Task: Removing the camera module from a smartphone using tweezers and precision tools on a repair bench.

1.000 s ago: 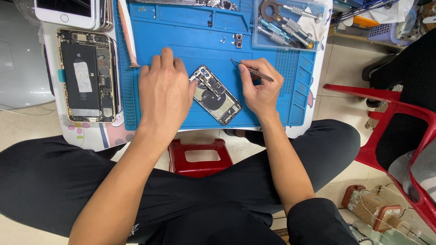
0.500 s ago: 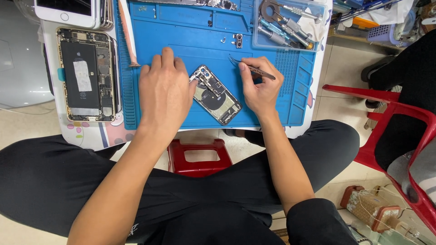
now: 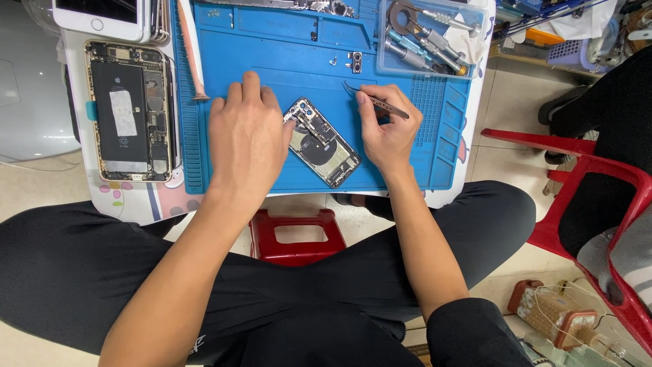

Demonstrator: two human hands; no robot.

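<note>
Your left hand point(image 3: 248, 139) lies flat, pinning the opened phone point(image 3: 320, 141) on the blue mat point(image 3: 285, 58) so it can't slide; your right hand point(image 3: 388, 132) pinches tweezers point(image 3: 375, 102) above it.

Single view: head-worn camera, looking steeply down from above the seated person's lap, facing 12 o'clock across the bench point(image 3: 468, 109). Close range; forearms enter from 6 o'clock. No second view shares the scene.
</note>
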